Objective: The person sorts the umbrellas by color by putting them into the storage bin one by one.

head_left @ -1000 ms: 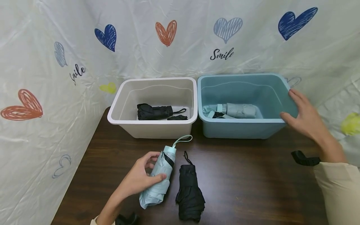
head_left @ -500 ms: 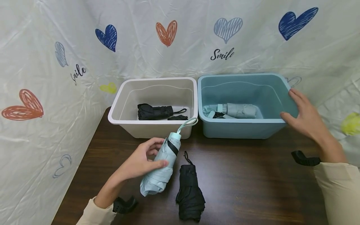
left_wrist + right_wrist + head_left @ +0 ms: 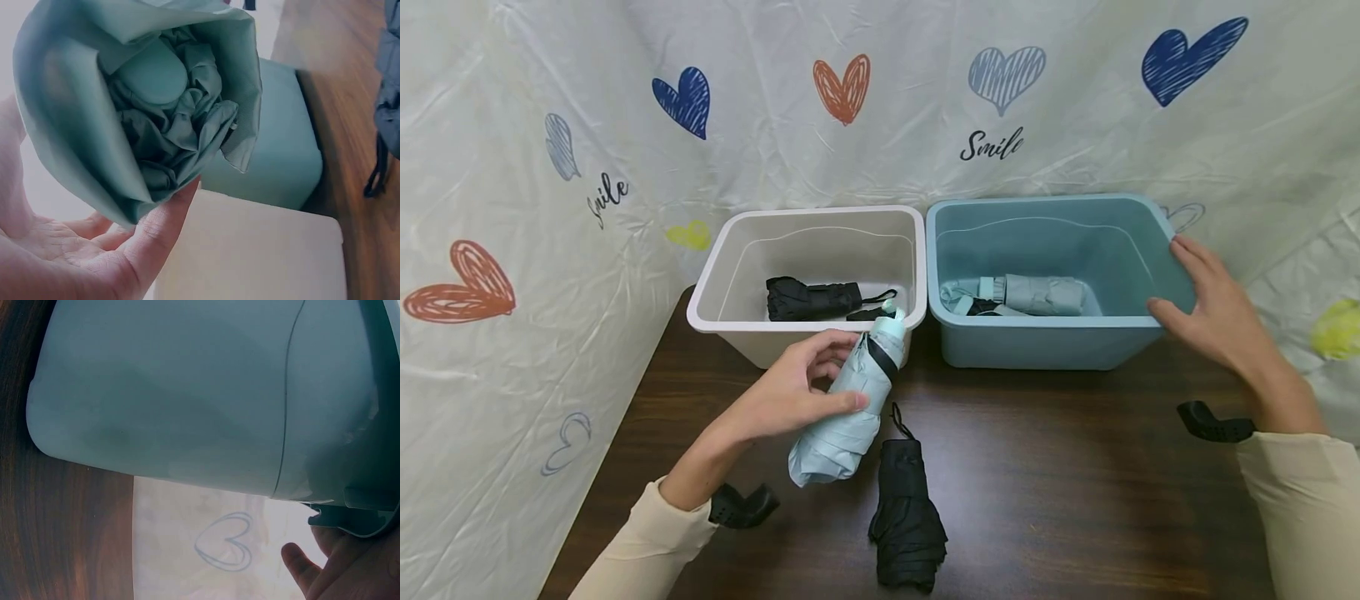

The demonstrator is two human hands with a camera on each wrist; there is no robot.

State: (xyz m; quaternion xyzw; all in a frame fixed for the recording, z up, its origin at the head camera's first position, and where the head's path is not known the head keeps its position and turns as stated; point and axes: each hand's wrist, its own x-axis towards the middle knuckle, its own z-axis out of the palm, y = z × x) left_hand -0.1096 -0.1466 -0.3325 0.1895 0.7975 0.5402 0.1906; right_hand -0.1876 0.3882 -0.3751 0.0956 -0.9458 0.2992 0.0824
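Note:
My left hand (image 3: 793, 387) grips a folded light blue umbrella (image 3: 846, 412), tilted with its handle towards the front rim of the off-white bin (image 3: 805, 343). The umbrella's open canopy end (image 3: 62, 106), with crumpled fabric and a rounded tip inside, faces the left wrist camera. At the right corner of the blue bin (image 3: 1022, 346), my right hand (image 3: 1221, 312) holds the rim, thumb at the front edge and fingers along the side. Part of that hand (image 3: 350, 569) shows beneath the rim in the right wrist view.
A folded black umbrella (image 3: 906, 517) lies on the dark wood table (image 3: 1075, 500). Another black umbrella (image 3: 812, 298) and a smaller black piece lie in the off-white bin. Light blue umbrellas (image 3: 1045, 294) lie in the blue bin. A heart-printed white sheet (image 3: 910, 167) hangs behind.
My left hand has carried the light blue umbrella up and away from me, slightly right, so its handle end now overlaps the off-white bin's front rim. The right hand has stayed put.

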